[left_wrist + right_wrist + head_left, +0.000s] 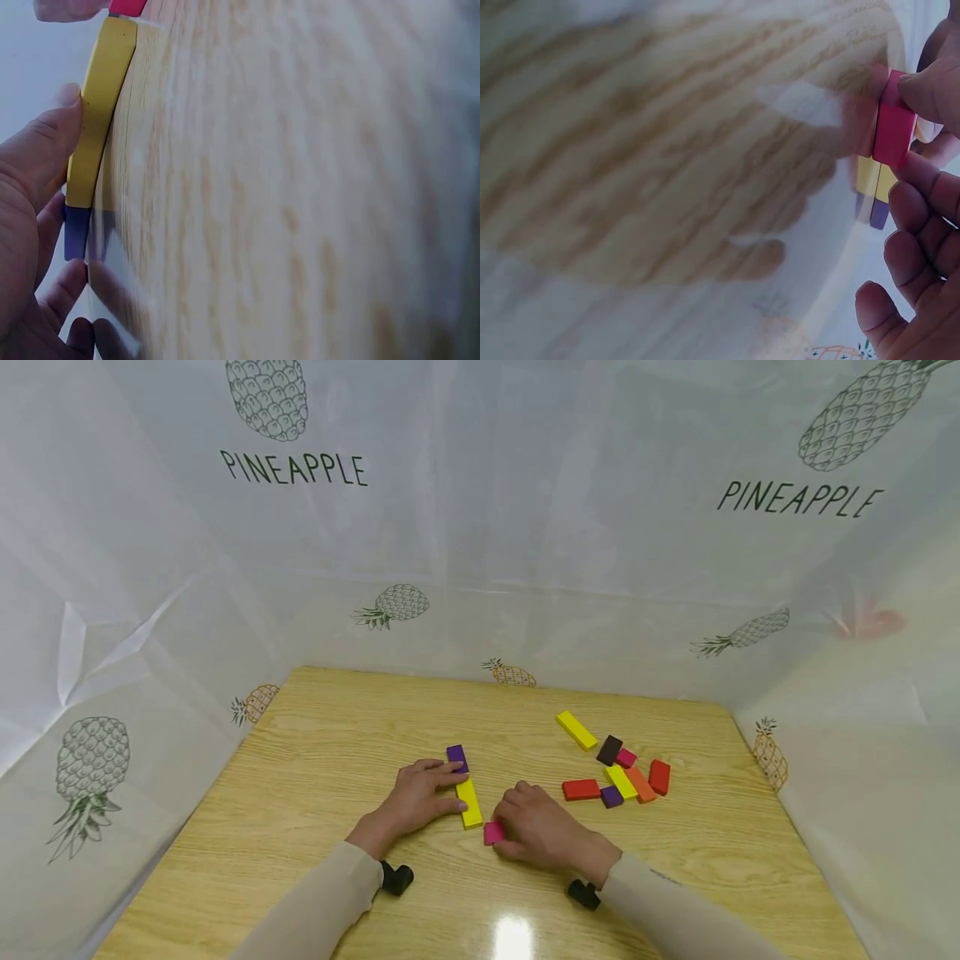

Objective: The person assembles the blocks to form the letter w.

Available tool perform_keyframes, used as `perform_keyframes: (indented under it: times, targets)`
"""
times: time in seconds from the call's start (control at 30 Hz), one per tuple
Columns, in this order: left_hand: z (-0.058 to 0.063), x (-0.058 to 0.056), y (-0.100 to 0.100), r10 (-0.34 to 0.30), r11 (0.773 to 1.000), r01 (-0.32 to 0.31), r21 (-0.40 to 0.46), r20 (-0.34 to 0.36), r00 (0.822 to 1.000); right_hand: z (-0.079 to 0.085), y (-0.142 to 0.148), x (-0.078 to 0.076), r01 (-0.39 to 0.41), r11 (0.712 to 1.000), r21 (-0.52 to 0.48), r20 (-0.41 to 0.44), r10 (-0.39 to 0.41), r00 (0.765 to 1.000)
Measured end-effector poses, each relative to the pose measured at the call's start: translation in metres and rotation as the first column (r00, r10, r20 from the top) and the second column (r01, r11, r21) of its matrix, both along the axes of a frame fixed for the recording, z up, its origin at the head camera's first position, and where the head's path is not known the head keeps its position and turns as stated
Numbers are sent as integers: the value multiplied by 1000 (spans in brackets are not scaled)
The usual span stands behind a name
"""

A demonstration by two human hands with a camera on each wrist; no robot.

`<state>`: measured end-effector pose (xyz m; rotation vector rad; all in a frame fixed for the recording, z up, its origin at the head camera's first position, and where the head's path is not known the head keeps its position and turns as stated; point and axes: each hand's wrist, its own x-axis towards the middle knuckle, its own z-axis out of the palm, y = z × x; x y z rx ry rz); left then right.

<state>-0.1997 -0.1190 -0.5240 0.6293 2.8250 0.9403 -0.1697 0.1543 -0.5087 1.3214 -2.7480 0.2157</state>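
Note:
A long yellow block (469, 806) lies end to end with a purple block (455, 754) on the wooden table. My left hand (420, 797) rests beside them with fingers extended. Its thumb touches the yellow block's side, while fingertips lie at the purple one, partly covering it. Close to the yellow block's near end is a small pink block (492, 833). My right hand (543, 828) pinches that pink block between thumb and index finger; in the right wrist view the pink block (895, 135) shows at the fingertips, its other fingers loosely bent.
To the right lie several loose blocks, among them a yellow block (576, 730), a black block (610, 750), a red block (581, 790) and an orange block (641, 786). A pineapple-printed sheet (480, 527) hangs around the table (360, 710).

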Motion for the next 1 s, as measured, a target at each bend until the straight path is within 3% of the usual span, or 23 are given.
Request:
perform_keyframes:
  times: [1.0]
  targets:
    - [-3, -1, 0, 5, 1000, -5, 12, 4, 1000, -3, -4, 0, 6, 1000, 6, -13, -6, 1000]
